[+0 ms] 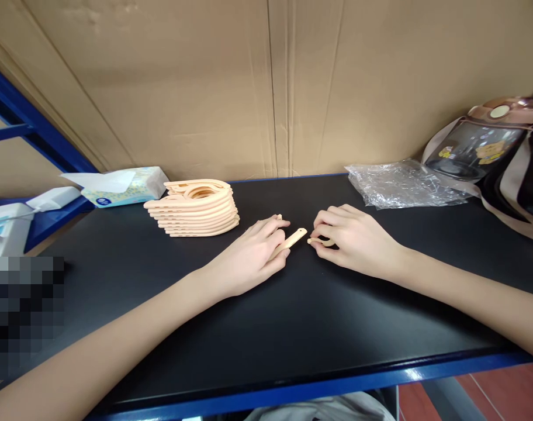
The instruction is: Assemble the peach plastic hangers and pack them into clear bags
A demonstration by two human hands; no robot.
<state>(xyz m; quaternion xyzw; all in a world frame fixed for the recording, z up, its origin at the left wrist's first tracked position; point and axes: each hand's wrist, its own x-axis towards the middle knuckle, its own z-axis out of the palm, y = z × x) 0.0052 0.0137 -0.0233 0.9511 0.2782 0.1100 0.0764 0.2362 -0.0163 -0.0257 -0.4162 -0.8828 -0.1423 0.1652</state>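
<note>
Over the middle of the black tabletop, my left hand (pixel 253 254) is closed around a flat peach plastic strip (pixel 295 237) with a small hole near its tip. Most of that strip is hidden under the fingers. A short gap away, my right hand (pixel 352 237) pinches a small curved peach piece, like a hanger hook (pixel 323 241). The two pieces are apart. Left of my left hand stands a neat stack of peach plastic hangers (pixel 196 210), lying flat on one another.
Behind the stack is a tissue pack (pixel 146 184). A crumpled clear plastic bag (pixel 402 184) lies at the back right, beside a strapped water bottle (pixel 477 146). Cardboard (pixel 205 88) walls off the back; a blue frame (pixel 51 146) rises at left.
</note>
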